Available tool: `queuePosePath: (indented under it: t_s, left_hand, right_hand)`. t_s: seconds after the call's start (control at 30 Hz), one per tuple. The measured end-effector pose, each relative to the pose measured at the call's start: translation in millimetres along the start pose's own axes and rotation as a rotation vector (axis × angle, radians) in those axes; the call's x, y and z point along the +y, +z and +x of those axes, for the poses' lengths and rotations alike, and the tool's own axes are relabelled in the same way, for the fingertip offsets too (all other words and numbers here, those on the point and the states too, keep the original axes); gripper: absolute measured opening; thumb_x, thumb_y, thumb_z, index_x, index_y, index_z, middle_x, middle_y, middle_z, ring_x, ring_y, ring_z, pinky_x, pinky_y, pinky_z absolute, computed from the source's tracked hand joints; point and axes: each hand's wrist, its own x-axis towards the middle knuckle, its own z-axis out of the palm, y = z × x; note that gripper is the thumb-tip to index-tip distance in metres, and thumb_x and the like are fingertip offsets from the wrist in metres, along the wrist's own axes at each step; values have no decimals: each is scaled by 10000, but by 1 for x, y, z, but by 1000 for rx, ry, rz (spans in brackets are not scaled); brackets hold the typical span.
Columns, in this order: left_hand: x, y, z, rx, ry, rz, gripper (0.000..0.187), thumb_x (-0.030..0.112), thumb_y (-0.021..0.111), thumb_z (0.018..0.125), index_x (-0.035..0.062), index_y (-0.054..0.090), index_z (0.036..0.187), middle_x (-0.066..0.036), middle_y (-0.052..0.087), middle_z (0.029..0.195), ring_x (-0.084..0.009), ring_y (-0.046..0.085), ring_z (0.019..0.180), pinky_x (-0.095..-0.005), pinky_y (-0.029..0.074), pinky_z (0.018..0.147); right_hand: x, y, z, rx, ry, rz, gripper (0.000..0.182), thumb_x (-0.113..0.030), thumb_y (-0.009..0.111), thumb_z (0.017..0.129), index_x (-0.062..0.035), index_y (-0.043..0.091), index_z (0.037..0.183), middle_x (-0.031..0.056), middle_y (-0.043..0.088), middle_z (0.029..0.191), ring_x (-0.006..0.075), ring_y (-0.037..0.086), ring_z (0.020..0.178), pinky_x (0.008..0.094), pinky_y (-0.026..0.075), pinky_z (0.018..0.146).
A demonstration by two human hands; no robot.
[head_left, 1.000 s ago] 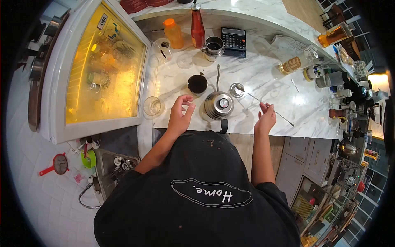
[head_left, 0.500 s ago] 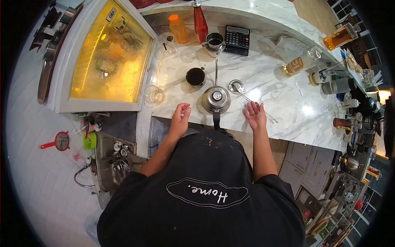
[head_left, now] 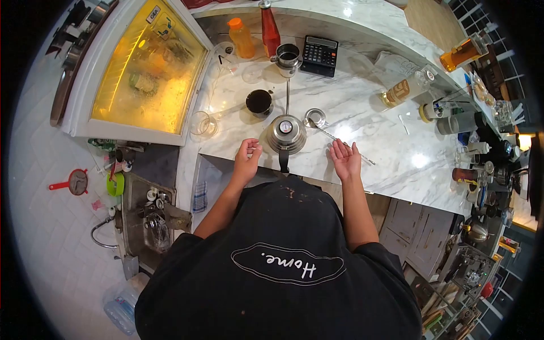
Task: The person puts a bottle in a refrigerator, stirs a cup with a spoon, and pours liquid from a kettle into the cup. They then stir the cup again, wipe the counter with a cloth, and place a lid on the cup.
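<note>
On the marble counter [head_left: 391,170], a steel gooseneck kettle [head_left: 287,136] stands between my hands, its thermometer on the lid and its black handle toward me. My left hand [head_left: 247,156] is palm up with loosely curled fingers, holding nothing, left of the kettle. To the right, my right hand [head_left: 345,158] lies palm up, fingers spread and empty, beside a long twisted spoon [head_left: 331,136]. The spoon's bowl end rests on a small round metal lid [head_left: 317,117]. Behind the kettle are a cup of dark liquid [head_left: 259,103] and a metal dripper [head_left: 288,55] on a glass.
A glass-door fridge [head_left: 147,73] stands at left, with an empty glass [head_left: 202,123] beside it. At the back are an orange bottle [head_left: 242,39], a red bottle [head_left: 271,33] and a calculator [head_left: 319,55]. Clear bottle [head_left: 403,90] at right. A sink [head_left: 148,221] is lower left.
The view has shifted slightly, moving the counter items left and a little up in the frame. My right hand has opened wider, its fingers more spread. The kettle, cup and spoon keep their places on the counter.
</note>
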Motion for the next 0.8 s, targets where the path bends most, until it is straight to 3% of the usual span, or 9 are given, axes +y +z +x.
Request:
queuePosePath:
  t_s: [0.17, 0.3, 0.57, 0.8]
  left_hand:
    - [-9, 4, -4, 75, 58, 20, 294, 187, 681, 983, 32, 614, 1224, -66, 678, 1076, -145, 628, 902, -303, 518, 815]
    - [-11, 1, -9, 79, 39, 25, 291, 183, 685, 978, 27, 620, 1215, -75, 678, 1082, -148, 621, 910, -313, 520, 841]
    - [-5, 3, -3, 62, 32, 38, 271, 185, 650, 1009, 57, 616, 1245, -61, 665, 1116, -147, 603, 978, -313, 489, 901]
    - [-15, 7, 5, 103, 51, 17, 282, 187, 683, 986, 32, 619, 1213, -73, 677, 1084, -148, 619, 925, -314, 517, 861]
  right_hand:
    - [4, -7, 19, 40, -76, -38, 433, -307, 327, 1146, 51, 390, 1381, 223, 519, 1456, 366, 530, 1357, 502, 483, 1124]
    - [5, -6, 28, 71, -103, -53, 382, -272, 292, 1150, 32, 414, 1348, 224, 520, 1453, 372, 533, 1353, 513, 481, 1128]
    - [-1, -4, 32, 44, -85, -76, 387, -276, 301, 1150, 38, 426, 1339, 218, 530, 1443, 365, 547, 1332, 531, 489, 1105]
    - [-2, -7, 35, 78, -68, -156, 418, -293, 316, 1148, 40, 433, 1372, 201, 549, 1411, 347, 600, 1245, 533, 526, 1054]
